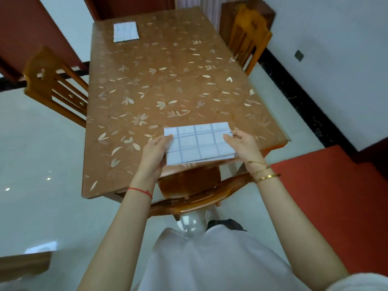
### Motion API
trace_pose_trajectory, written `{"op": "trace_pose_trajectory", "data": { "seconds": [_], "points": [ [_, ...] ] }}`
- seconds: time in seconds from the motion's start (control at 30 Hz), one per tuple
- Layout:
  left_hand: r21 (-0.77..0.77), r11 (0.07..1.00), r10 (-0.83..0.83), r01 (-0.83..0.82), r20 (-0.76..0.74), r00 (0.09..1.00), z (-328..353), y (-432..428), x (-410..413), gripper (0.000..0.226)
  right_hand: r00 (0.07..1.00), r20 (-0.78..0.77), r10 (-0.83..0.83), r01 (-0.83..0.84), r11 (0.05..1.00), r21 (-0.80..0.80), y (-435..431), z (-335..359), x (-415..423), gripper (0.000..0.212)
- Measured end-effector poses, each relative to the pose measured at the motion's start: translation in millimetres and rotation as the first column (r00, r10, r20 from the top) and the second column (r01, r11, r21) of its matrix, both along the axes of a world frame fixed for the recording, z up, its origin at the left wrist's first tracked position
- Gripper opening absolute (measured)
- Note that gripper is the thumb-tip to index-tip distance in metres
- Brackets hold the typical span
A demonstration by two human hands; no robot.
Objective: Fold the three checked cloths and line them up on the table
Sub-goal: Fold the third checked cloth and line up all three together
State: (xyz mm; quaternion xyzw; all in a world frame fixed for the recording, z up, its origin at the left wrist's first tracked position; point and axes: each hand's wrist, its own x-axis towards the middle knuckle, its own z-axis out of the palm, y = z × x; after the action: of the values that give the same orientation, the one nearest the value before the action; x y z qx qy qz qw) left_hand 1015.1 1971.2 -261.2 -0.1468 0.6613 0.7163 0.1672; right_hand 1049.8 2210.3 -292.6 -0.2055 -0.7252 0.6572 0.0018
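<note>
Near cloth: white fabric cloth with blue-grey check lines, folded to a flat rectangle of several layers, long side running across the table's near edge. Its far part lies over the tabletop; its near edge overhangs the table edge. Cannot tell whether it rests on the surface or is held just above it.
Left hand: pinches the left short end of the near cloth, thumb on top, fingers curled beneath and out of sight.
Right hand: pinches the right short end of the near cloth, thumb on top by the far corner, fingers underneath.
Far cloth: second white checked fabric cloth, folded to a smaller near-square, lying flat at the table's far left corner, well apart from the near cloth.
Table: long rectangular brown table with pale leaf-and-flower pattern.
Chairs: orange-brown slatted wooden chair at the table's left side; a matching one at its far right side; a third tucked under its near edge, between person and table.
Wrists: thin red string on the left wrist; gold bangles on the right wrist.
</note>
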Motion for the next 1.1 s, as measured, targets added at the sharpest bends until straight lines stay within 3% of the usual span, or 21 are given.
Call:
{"op": "trace_pose_trajectory", "data": {
  "seconds": [0.17,0.37,0.73,0.93,1.1],
  "points": [
    [-0.019,0.981,-0.193,0.194,0.042,0.980,-10,-16,38,0.032,0.979,-0.039,-0.199,0.199,0.980,-0.001,-28,6,72,0.007],
    [0.030,0.959,-0.281,0.281,0.005,0.960,-21,-18,69,0.043,0.929,0.014,-0.370,0.370,0.925,-0.082,-48,9,146,0.012],
    [0.005,0.872,-0.489,0.490,-0.048,0.871,-12,40,110,0.038,0.819,0.038,-0.573,0.573,0.810,-0.126,-23,17,232,0.010],
    [0.026,0.811,-0.582,0.584,-0.052,0.811,-1,101,132,0.028,0.753,0.036,-0.657,0.656,0.744,-0.123,21,21,268,0.006],
    [0.054,0.793,-0.605,0.607,-0.042,0.795,4,166,158,0.035,0.714,0.028,-0.699,0.697,0.706,-0.127,74,27,302,0.008]
  ]
}}
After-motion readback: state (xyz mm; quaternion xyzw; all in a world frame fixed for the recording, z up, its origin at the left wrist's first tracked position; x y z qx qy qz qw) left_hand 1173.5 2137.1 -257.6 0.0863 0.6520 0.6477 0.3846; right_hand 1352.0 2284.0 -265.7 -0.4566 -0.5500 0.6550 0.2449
